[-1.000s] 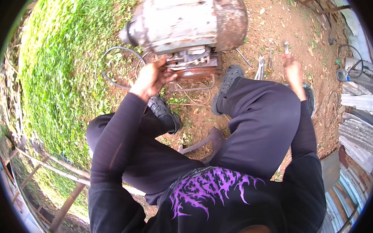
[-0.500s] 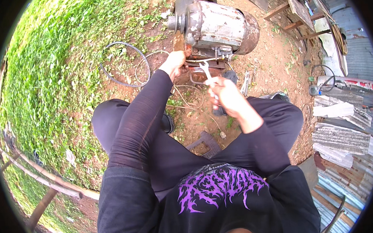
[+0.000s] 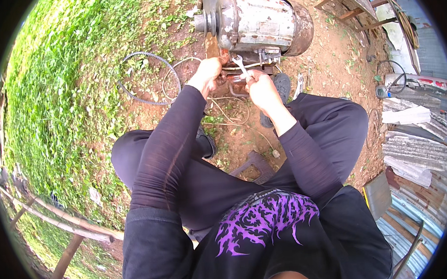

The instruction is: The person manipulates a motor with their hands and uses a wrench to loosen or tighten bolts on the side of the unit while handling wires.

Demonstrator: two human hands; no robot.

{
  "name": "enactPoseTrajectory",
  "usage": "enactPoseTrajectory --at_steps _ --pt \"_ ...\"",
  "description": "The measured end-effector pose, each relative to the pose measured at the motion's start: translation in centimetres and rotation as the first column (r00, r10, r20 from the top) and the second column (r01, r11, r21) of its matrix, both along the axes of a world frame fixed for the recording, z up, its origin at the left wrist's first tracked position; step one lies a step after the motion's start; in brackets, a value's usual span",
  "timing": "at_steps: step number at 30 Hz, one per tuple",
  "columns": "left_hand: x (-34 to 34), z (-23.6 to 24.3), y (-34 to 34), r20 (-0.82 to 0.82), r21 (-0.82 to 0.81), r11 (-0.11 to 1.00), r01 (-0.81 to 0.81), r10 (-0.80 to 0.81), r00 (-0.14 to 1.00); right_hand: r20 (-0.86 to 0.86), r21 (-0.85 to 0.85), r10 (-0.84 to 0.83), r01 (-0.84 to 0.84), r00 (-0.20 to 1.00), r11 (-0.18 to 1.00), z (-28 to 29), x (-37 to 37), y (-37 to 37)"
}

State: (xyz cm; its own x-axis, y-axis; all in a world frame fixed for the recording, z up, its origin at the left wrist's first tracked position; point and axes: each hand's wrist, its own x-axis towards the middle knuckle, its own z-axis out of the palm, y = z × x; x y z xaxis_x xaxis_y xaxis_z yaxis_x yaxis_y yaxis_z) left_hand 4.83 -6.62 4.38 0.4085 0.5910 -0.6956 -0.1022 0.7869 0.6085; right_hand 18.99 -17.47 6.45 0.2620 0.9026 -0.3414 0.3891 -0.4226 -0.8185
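Note:
A large electric motor with worn white paint and rusty patches lies on its side ahead of me, its shaft and pulley pointing left. Below its pulley end, my left hand is closed at the rusty mounting frame; what its fingers grip is hidden. My right hand holds a metal wrench, whose open jaw lies against the underside of the motor, just right of the left hand. Whether the jaw sits on a bolt is too small to tell.
A black drive belt lies on the grass at left. A pale power cord with a plug loops over the dirt between my legs. Several tools lie right of my shoe. Corrugated sheets are stacked at far right.
My right hand has moved forward and slightly left, bringing the wrench's jaw up to the motor's base. The left hand has stayed nearly in place at the frame.

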Motion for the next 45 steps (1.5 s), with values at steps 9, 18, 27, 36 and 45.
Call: enactPoseTrajectory --at_steps 9,18,27,36,45 --pt "-0.5 -0.5 0.0 0.031 -0.02 1.0 -0.007 0.007 0.999 -0.308 -0.131 -0.029 -0.013 0.951 0.991 -0.4 1.1 1.6" --pt "-1.3 1.0 1.5 -0.193 -0.099 0.982 0.161 -0.178 0.965 -0.79 -0.399 -0.527 0.39 0.313 0.83 0.7 -8.9 2.8" --pt "-1.6 0.4 1.6 -0.27 0.022 0.982 0.186 -0.173 0.947 -0.554 -0.13 -0.248 0.212 0.794 0.969 1.1 -3.9 -0.8" --pt "-1.7 0.2 2.2 -0.118 -0.022 0.987 0.158 -0.159 0.98 -0.772 -0.247 -0.245 0.078 0.587 0.966 0.1 -6.0 2.3" --pt "-2.8 -1.5 3.7 -0.105 0.034 0.939 0.341 -0.336 0.936 -0.719 -0.24 -0.066 -0.157 0.692 0.958 0.6 -6.2 1.3"
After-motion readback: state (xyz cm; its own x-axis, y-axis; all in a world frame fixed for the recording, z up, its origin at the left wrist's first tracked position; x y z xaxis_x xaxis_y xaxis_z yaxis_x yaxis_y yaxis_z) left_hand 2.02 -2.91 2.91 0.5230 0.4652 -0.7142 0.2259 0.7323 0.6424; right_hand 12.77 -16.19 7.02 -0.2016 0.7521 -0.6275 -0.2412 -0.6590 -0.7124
